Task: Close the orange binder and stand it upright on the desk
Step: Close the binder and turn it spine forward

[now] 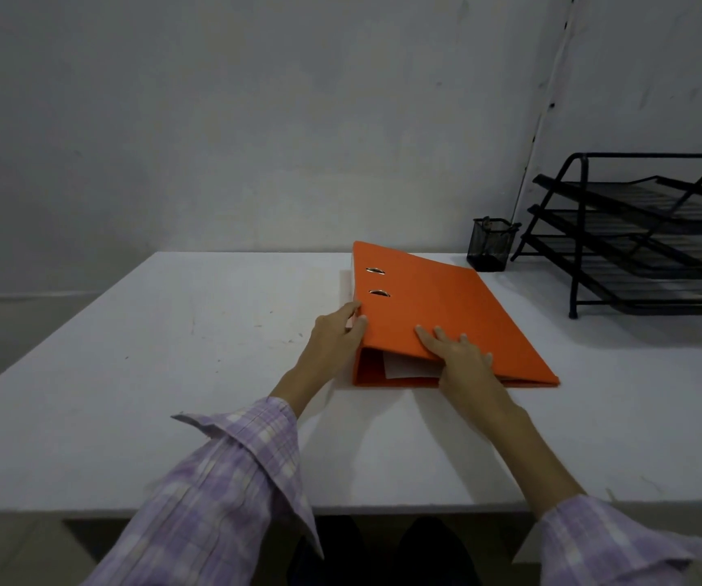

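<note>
The orange binder (442,306) lies flat on the white desk (172,353), cover down and closed, with its spine on the left and white paper showing at the near end. My left hand (336,332) grips the spine's near corner, thumb on the side and fingers curled over the top edge. My right hand (459,355) lies flat on the cover near its front edge, fingers spread.
A black mesh pen cup (491,245) stands just behind the binder's far right corner. A black three-tier wire letter tray (645,234) occupies the back right of the desk. The grey wall runs close behind the desk.
</note>
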